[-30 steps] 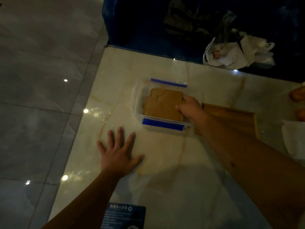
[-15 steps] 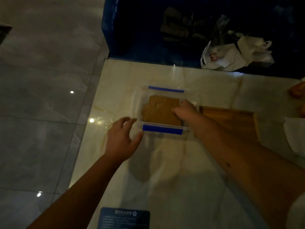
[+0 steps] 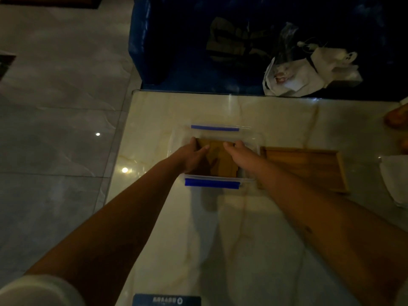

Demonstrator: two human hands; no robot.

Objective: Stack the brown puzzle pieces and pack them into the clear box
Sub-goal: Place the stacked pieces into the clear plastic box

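The clear box (image 3: 254, 138) with blue clips on its near and far rims stands on the marble table. A stack of brown puzzle pieces (image 3: 218, 160) lies inside it. Both hands reach into the box. My left hand (image 3: 194, 156) rests on the stack's left side, thumb at the far left corner, fingers laid over the top. My right hand (image 3: 239, 154) presses on the stack's right side with fingers curled over its far edge. The middle of the stack shows between the hands; its sides are hidden.
An empty wooden tray (image 3: 309, 166) lies just right of the box. White paper or plastic (image 3: 395, 180) sits at the right edge. A dark blue sofa (image 3: 176, 51) with a white bag (image 3: 293, 78) borders the table's far edge. A blue card (image 3: 166, 300) lies near me. Floor tiles lie left.
My left hand lifted off the table and moved right and forward into the box, onto the stack's left side. My right hand stayed on the stack's right side.
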